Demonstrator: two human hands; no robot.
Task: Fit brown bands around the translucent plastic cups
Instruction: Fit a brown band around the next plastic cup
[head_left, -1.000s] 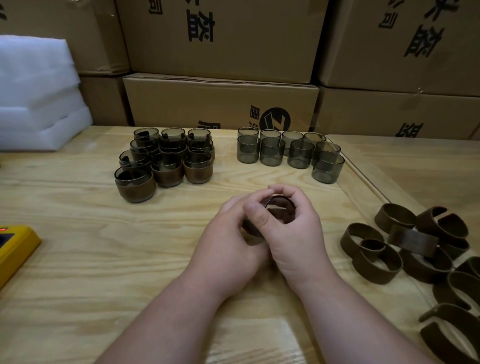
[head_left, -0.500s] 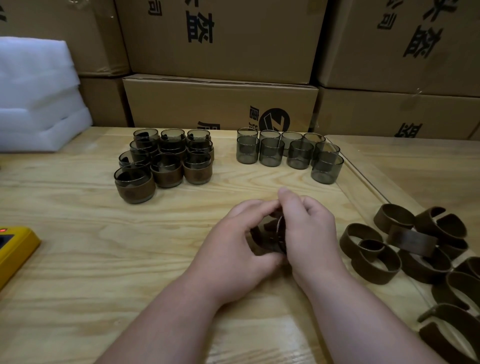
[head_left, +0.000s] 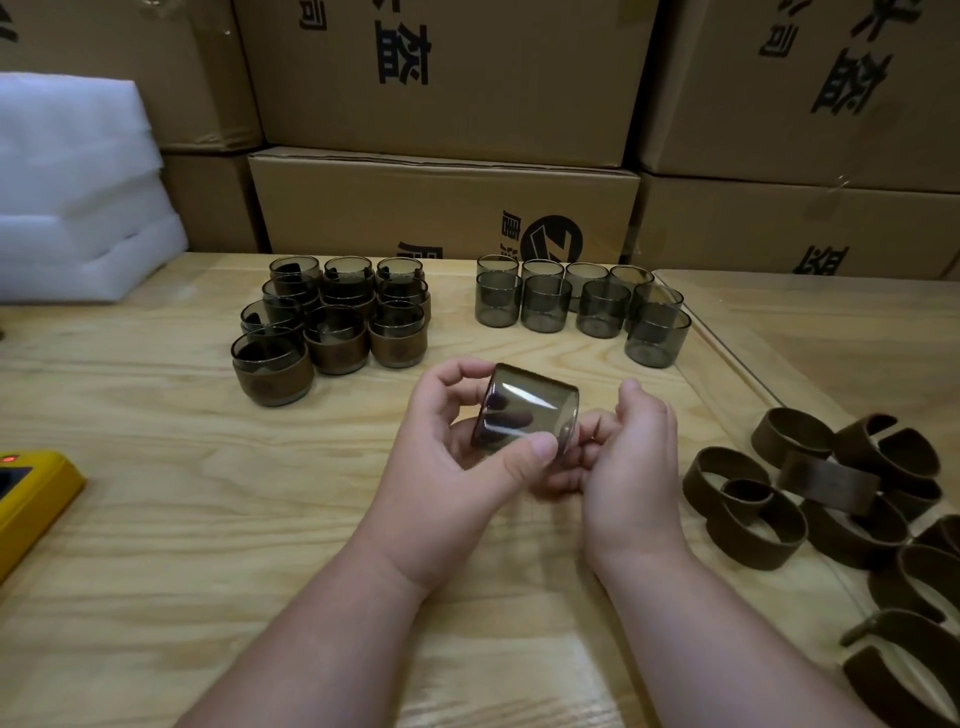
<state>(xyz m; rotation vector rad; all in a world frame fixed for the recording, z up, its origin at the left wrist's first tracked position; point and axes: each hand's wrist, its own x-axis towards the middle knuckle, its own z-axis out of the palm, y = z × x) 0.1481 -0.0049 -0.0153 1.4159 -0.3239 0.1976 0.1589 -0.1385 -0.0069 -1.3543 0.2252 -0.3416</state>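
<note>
My left hand (head_left: 441, 467) grips a bare translucent grey cup (head_left: 530, 410) turned on its side above the wooden table (head_left: 156, 519), thumb on its near side and fingers behind. My right hand (head_left: 634, 457) presses its curled fingertips against the cup's right end. I see no brown band on this cup. Several banded cups (head_left: 332, 332) stand at the back left. Several bare cups (head_left: 576, 306) stand at the back middle. Loose brown bands (head_left: 810, 488) lie in a heap to the right of my right hand.
Stacked cardboard boxes (head_left: 441, 208) wall off the table's far edge. White foam sheets (head_left: 78, 192) are piled at the back left. A yellow device (head_left: 31, 493) lies at the left edge. A clear sheet's edge (head_left: 727, 364) runs diagonally under the bands.
My hands were clasped tightly over the cup low above the table. They have spread apart and lifted it, and the cup now lies sideways in plain view.
</note>
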